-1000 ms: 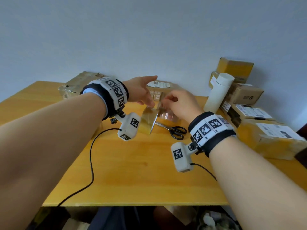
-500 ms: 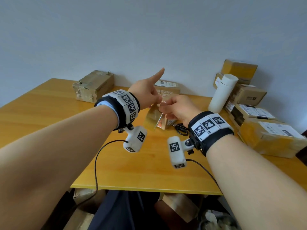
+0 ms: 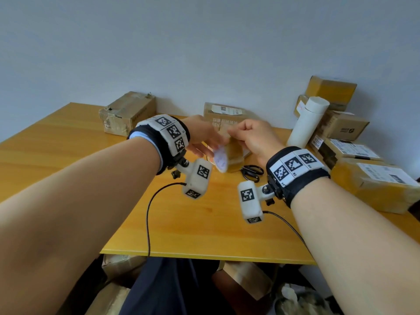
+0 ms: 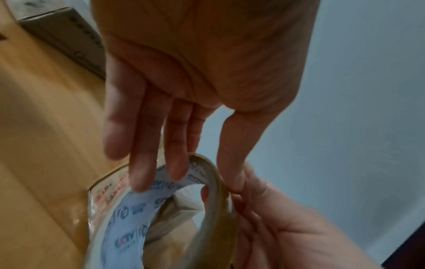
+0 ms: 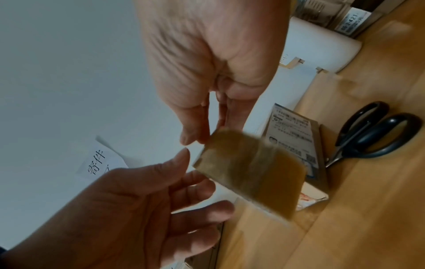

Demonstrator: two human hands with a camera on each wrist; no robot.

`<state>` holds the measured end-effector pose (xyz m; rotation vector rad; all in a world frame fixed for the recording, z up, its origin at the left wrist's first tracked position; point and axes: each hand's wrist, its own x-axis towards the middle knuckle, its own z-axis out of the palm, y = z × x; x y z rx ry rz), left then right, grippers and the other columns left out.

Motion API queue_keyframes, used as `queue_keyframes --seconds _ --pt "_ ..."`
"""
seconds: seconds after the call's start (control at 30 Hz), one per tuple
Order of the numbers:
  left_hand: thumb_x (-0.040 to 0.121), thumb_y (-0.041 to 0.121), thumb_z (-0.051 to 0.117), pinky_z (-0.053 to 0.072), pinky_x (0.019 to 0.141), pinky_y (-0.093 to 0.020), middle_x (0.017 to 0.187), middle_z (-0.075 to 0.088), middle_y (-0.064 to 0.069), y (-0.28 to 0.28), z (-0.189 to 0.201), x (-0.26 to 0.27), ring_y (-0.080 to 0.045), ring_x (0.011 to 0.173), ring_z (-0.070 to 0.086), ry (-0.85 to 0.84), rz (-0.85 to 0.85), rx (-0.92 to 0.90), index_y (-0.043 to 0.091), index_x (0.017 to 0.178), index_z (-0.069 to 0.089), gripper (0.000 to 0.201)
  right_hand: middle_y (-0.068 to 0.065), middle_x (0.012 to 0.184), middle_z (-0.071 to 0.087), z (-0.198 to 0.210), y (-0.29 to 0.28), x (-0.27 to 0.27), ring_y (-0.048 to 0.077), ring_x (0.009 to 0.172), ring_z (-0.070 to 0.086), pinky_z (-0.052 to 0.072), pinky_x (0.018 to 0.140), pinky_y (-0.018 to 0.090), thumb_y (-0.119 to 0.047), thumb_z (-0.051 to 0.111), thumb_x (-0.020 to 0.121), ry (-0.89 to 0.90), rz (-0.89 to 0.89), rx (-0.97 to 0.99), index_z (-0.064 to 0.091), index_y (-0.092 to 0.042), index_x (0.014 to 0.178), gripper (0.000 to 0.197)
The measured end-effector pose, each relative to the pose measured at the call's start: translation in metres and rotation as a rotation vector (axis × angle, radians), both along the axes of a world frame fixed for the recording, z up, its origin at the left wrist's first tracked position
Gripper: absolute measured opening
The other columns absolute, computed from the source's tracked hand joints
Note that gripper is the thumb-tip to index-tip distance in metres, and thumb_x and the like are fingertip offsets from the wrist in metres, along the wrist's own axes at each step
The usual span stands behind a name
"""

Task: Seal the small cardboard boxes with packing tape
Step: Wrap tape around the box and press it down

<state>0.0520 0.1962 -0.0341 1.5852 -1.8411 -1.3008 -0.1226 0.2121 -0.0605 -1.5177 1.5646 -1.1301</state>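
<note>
The left hand (image 4: pixel 202 76) hung palm-on with fingers nearly straight, its middle fingertips (image 4: pixel 177 171) touching the printed inner core of the tape roll (image 4: pixel 174 214). Below the thumb, the right hand (image 4: pixel 287 229) gripped the roll's outer rim. Beyond the left hand's little-finger side, a cardboard box (image 4: pixel 66 36) sat on the wooden table (image 4: pixel 41 145)

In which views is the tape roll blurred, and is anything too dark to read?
Head view: the tape roll and left hand are smeared by motion; the scissors stay sharp. Left wrist view: the roll is soft and the palm is in shadow. Right wrist view: the roll's lower edge blurs, and the right hand is evenly lit.
</note>
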Motion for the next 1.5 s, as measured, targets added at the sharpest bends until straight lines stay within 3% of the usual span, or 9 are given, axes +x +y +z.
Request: queue_keyframes --seconds 0.2,0.3,0.57,0.77,0.9,1.07,1.2,1.4,1.5 --pt "0.091 0.007 0.069 0.056 0.090 -0.043 0.102 0.074 -0.009 0.010 -0.006 -0.009 -0.029 0.104 0.070 0.364 0.036 0.208 0.007 0.095 0.059 0.011 0.014 0.100 0.076 -0.002 0.001 0.002 0.025 0.087 0.067 0.059 0.091 0.049 -0.033 0.076 0.090 -0.088 -0.031 -0.012 0.070 -0.020 0.073 0.022" --pt "0.085 -0.011 0.067 0.060 0.081 -0.046 0.109 0.071 -0.016 0.008 -0.011 -0.017 -0.030 0.096 0.072 0.511 0.106 0.168 0.011 0.125 0.049 0.049 0.019 0.101 0.076 0.001 0.000 0.003 0.032 0.092 0.072 0.058 0.093 0.054 -0.026 0.080 0.086 -0.150 -0.064 -0.001 0.074 -0.007 0.081 0.021" --pt "0.078 -0.008 0.076 0.061 0.083 -0.045 0.106 0.060 -0.008 0.008 -0.003 -0.030 -0.025 0.095 0.067 0.297 0.144 -0.138 0.020 0.130 0.055 0.062 0.017 0.086 0.077 0.002 -0.005 0.007 0.036 0.088 0.076 0.062 0.081 0.055 -0.024 0.078 0.066 -0.201 -0.196 0.017 0.074 -0.004 0.077 0.023" --pt "0.072 -0.013 0.076 0.061 0.081 -0.048 0.104 0.061 -0.010 0.008 0.000 -0.031 -0.032 0.099 0.069 0.319 0.133 -0.213 0.022 0.136 0.049 0.078 0.012 0.083 0.078 0.014 -0.003 0.002 0.026 0.082 0.078 0.065 0.072 0.037 -0.012 0.084 0.080 -0.271 -0.142 0.022 0.071 -0.005 0.078 0.015" --pt "0.073 -0.013 0.076 0.060 0.083 -0.047 0.090 0.057 -0.003 0.007 -0.001 -0.035 -0.029 0.096 0.068 0.348 0.128 -0.209 0.020 0.139 0.049 0.079 0.011 0.081 0.078 0.017 -0.003 -0.001 0.028 0.079 0.077 0.065 0.073 0.045 -0.015 0.087 0.078 -0.299 -0.183 0.033 0.072 -0.006 0.083 0.018" --pt "0.073 -0.010 0.077 0.060 0.084 -0.047 0.117 0.063 -0.009 -0.001 0.003 -0.042 -0.027 0.103 0.067 0.410 0.178 -0.159 0.025 0.135 0.050 0.076 0.010 0.082 0.078 0.022 -0.004 -0.005 0.025 0.075 0.077 0.065 0.072 0.045 -0.025 0.087 0.077 -0.249 -0.276 -0.020 0.072 -0.006 0.087 0.027" --pt "0.072 -0.005 0.078 0.061 0.080 -0.043 0.111 0.063 -0.007 -0.004 0.010 -0.049 -0.025 0.094 0.068 0.296 0.197 -0.291 0.029 0.136 0.044 0.080 0.007 0.082 0.077 0.032 -0.002 -0.007 0.020 0.066 0.076 0.065 0.064 0.038 -0.037 0.082 0.080 -0.077 -0.312 -0.026 0.072 -0.005 0.097 0.038" --pt "0.072 -0.007 0.078 0.062 0.076 -0.041 0.092 0.061 -0.003 -0.010 0.022 -0.037 -0.021 0.082 0.067 0.205 0.109 -0.363 0.029 0.140 0.040 0.085 0.015 0.097 0.075 0.044 0.006 -0.016 0.030 0.086 0.075 0.064 0.070 0.037 -0.018 0.068 0.097 -0.498 -0.104 0.147 0.067 -0.002 0.107 0.019" --pt "0.073 -0.006 0.077 0.061 0.076 -0.040 0.102 0.060 -0.005 -0.012 0.030 -0.027 -0.024 0.090 0.066 0.173 0.110 -0.393 0.030 0.140 0.040 0.085 0.021 0.108 0.072 0.042 0.010 -0.021 0.032 0.090 0.076 0.064 0.070 0.037 -0.007 0.067 0.096 -0.755 -0.141 0.099 0.063 0.002 0.108 0.016"
